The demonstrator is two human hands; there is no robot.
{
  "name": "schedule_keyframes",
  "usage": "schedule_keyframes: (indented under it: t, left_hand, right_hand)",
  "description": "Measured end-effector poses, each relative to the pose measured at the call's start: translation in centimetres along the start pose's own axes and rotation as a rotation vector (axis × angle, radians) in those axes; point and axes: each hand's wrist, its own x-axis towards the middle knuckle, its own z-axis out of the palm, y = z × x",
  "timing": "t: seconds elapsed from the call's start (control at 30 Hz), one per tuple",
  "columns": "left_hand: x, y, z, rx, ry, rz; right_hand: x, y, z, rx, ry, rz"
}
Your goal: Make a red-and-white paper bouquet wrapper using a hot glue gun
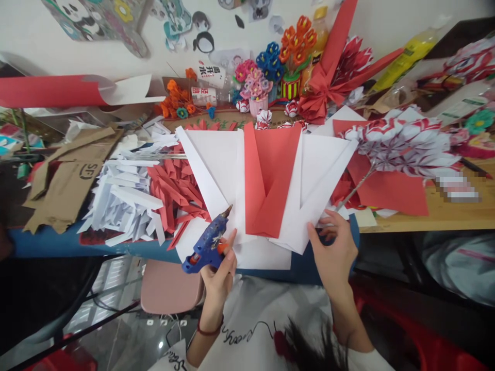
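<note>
My left hand (221,270) is wrapped around the handle of a blue hot glue gun (209,242), its nozzle pointing up and to the right. One finger stretches toward the lower edge of the white paper. In front of me lies a fan-shaped piece of folded paper, with a red folded panel (274,180) in the middle between a left white panel (216,170) and a right white panel (323,175). At the lower right edge of the right panel is my right hand (334,245), thumb by the paper and fingers loosely curled, apart from the thumb. A plain white sheet (263,255) lies underneath.
White paper strips (119,196) and red paper strips (176,188) are piled at left beside flattened brown cardboard (73,175). At right lies a red-and-white paper bouquet (402,144). Pipe-cleaner flowers (253,90) and bottles line the back. A pink stool (170,288) stands below the table.
</note>
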Motion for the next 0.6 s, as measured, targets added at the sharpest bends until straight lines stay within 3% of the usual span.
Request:
schedule_keyframes:
  t: [0.27,0.6]
  left_hand:
    - [0.1,-0.1,0.1,-0.031,0.012,-0.063]
    - [0.3,0.0,0.4,-0.050,0.044,-0.044]
  right_hand:
    - [-0.1,0.1,0.8,0.326,-0.029,0.234]
    - [-0.3,0.2,1.3,0.443,-0.007,0.282]
